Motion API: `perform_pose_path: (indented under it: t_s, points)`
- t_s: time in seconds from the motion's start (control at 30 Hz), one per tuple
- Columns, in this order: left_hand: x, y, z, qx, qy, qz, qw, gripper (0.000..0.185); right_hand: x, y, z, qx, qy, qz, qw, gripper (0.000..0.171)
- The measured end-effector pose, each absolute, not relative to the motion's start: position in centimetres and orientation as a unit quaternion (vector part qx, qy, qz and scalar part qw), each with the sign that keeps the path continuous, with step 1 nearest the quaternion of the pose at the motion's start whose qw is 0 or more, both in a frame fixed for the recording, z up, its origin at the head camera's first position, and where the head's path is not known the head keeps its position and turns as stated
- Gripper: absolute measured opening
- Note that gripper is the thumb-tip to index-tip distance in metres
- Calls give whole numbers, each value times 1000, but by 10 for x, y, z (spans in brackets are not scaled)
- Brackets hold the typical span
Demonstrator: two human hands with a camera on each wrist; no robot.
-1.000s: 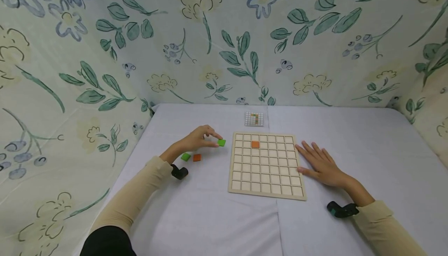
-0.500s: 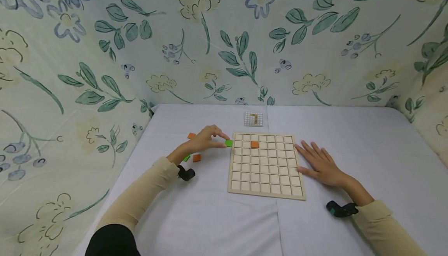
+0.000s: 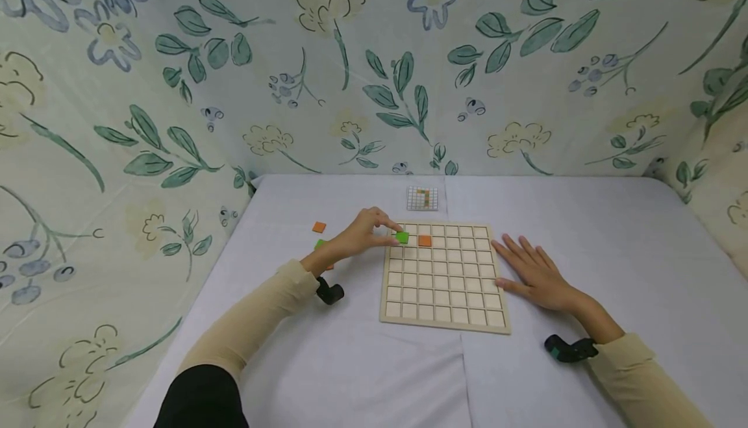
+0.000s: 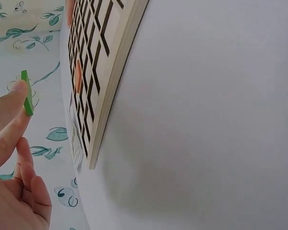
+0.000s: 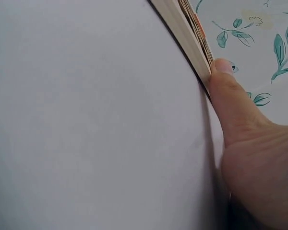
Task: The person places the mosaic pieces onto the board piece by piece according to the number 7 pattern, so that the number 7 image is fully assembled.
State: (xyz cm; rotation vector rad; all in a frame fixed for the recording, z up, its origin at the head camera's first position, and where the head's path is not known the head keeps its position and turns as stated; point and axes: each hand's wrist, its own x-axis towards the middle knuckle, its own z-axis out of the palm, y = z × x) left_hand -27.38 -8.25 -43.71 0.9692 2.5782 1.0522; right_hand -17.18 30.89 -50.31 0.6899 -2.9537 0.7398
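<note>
A wooden grid board (image 3: 444, 275) lies on the white table; its edge shows in the left wrist view (image 4: 116, 76) and the right wrist view (image 5: 182, 28). One orange tile (image 3: 424, 241) sits in a cell of its second row. My left hand (image 3: 365, 236) pinches a green tile (image 3: 402, 238) just over the board's upper left cells; the tile is seen edge-on at my fingertips (image 4: 27, 93). My right hand (image 3: 534, 275) lies flat on the table, fingers spread, thumb (image 5: 230, 96) pressed against the board's right edge.
An orange tile (image 3: 318, 226) and a green tile (image 3: 319, 244) lie on the table left of my left hand; another orange tile peeks out under the wrist. A small printed pattern card (image 3: 423, 199) lies behind the board. Floral fabric walls enclose the table.
My left hand carried the green tile rightward from the table onto the board's upper left area. The right hand stayed put.
</note>
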Motion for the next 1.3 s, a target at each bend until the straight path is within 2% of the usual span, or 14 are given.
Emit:
perform_pose_path:
  t_s: [0.33,0.67,1.3]
  points:
    - [-269,-55,-439,290,881,361,99,31,-172,308,-496,198,-956,217,-29,80]
    - [-266,-32,-445,289,887,353,69,30,-173,310,-497,197,-955,218,-32,81]
    - [-273,-4,-455,290,892,342,50,30,-171,307,-495,195,-958,211,-25,80]
